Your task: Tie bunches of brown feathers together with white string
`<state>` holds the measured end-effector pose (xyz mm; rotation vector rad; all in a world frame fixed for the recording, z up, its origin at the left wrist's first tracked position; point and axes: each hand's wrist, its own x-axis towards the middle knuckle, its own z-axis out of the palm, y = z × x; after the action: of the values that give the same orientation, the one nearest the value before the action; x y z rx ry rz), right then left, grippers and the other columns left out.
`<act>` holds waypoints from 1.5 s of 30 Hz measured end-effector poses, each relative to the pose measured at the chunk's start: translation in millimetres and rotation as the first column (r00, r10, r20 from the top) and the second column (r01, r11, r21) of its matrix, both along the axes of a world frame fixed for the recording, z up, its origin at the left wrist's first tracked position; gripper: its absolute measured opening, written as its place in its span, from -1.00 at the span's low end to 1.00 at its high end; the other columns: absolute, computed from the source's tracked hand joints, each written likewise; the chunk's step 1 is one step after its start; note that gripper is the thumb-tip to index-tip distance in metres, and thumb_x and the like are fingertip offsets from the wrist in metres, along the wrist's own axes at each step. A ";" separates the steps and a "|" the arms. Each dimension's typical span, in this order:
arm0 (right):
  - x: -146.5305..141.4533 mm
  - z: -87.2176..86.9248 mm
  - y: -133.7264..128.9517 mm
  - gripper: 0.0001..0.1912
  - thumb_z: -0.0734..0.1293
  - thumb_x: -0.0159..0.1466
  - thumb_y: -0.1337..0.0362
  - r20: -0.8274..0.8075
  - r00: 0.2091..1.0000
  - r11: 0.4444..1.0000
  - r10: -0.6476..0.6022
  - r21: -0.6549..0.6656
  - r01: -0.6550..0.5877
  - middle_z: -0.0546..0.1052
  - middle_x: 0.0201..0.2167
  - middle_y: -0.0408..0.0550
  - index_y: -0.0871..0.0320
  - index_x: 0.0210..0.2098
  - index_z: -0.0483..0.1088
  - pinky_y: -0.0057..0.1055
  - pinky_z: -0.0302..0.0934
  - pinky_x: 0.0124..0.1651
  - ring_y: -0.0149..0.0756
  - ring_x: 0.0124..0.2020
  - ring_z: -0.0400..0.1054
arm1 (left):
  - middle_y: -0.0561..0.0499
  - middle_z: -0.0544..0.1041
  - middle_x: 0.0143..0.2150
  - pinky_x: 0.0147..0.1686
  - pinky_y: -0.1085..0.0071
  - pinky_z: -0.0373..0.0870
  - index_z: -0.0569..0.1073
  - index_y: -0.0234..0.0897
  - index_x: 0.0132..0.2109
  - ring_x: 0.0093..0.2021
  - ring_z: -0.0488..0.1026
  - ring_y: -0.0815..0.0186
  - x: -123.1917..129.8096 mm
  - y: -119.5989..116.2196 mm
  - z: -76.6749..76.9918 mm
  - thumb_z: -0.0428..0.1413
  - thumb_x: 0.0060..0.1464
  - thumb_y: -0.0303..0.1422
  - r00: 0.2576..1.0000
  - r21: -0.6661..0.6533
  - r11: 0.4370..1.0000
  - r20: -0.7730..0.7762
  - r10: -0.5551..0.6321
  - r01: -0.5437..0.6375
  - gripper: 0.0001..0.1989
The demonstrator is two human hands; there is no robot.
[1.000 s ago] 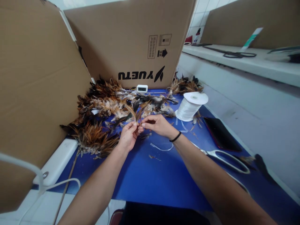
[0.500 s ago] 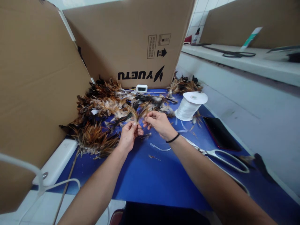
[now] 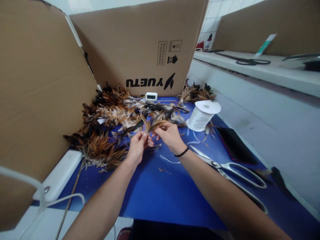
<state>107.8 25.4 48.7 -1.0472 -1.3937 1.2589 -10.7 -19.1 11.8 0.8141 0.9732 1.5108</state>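
Observation:
My left hand (image 3: 138, 144) pinches the base of a small bunch of brown feathers (image 3: 147, 126) over the middle of the blue table (image 3: 155, 193). Close beside it on the right, my right hand (image 3: 170, 136) has its fingers closed on feathers that fan out from the bunch. Heaps of brown, black and pale feathers (image 3: 100, 146) lie to the left and behind my hands. A spool of white ribbon (image 3: 202, 115) stands to the right of my right hand, with thin strips of ribbon lying near it.
Large scissors (image 3: 222, 165) lie partly under my right forearm, with a black phone (image 3: 235, 145) behind them. A small digital clock (image 3: 151, 96) stands before a big cardboard box (image 3: 140, 43). At the left are a white power bank (image 3: 61, 173) and cables.
My right hand has come against the feather bunch, and the feathers now spread more to the right. My left hand keeps its pinch in about the same place.

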 end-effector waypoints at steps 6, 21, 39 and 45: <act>1.8 -2.5 0.4 -0.91 0.26 -0.03 0.33 0.074 0.997 0.994 -0.022 0.108 0.014 0.47 -0.57 -0.11 0.20 -0.50 0.35 -0.52 0.24 -0.60 -0.37 -0.57 0.37 | 0.08 0.42 -0.54 -0.53 0.51 0.39 0.35 -0.36 -0.42 -0.59 0.39 0.46 0.4 0.4 0.0 0.24 -0.14 -0.16 1.000 -0.010 1.000 -0.025 0.010 -0.011 -0.65; 0.0 -9.2 2.0 -0.93 0.28 0.00 0.35 0.055 0.986 0.951 -0.160 0.276 0.139 0.51 -0.56 -0.12 0.18 -0.49 0.39 -0.48 0.24 -0.47 -0.36 -0.54 0.38 | 0.08 0.42 -0.55 -0.53 0.50 0.38 0.35 -0.36 -0.42 -0.60 0.39 0.46 0.7 0.0 -0.1 0.23 -0.11 -0.17 0.999 0.005 1.000 -0.049 0.018 -0.017 -0.67; 3.2 -6.2 2.8 -0.93 0.26 -0.02 0.37 0.115 0.986 0.964 -0.118 0.251 0.086 0.49 -0.57 -0.12 0.20 -0.52 0.38 -0.51 0.24 -0.52 -0.37 -0.55 0.38 | 0.08 0.43 -0.53 -0.52 0.46 0.42 0.36 -0.35 -0.41 -0.59 0.39 0.44 1.2 -0.3 -1.5 0.19 -0.06 -0.18 0.990 0.052 0.999 -0.144 -0.007 0.015 -0.70; 2.5 0.3 0.7 -0.96 0.29 -0.09 0.37 -0.031 0.997 0.991 -0.076 0.111 0.079 0.45 -0.61 -0.13 0.21 -0.59 0.36 -0.52 0.19 -0.66 -0.39 -0.62 0.33 | 0.08 0.43 -0.53 -0.52 0.45 0.41 0.35 -0.34 -0.41 -0.59 0.40 0.43 2.6 -1.5 -1.2 0.17 -0.03 -0.16 0.982 0.070 0.996 -0.188 -0.034 0.048 -0.70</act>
<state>110.3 26.1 48.9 -0.9947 -1.3735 1.1218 -8.1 -20.6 10.5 1.0386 1.0354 1.4614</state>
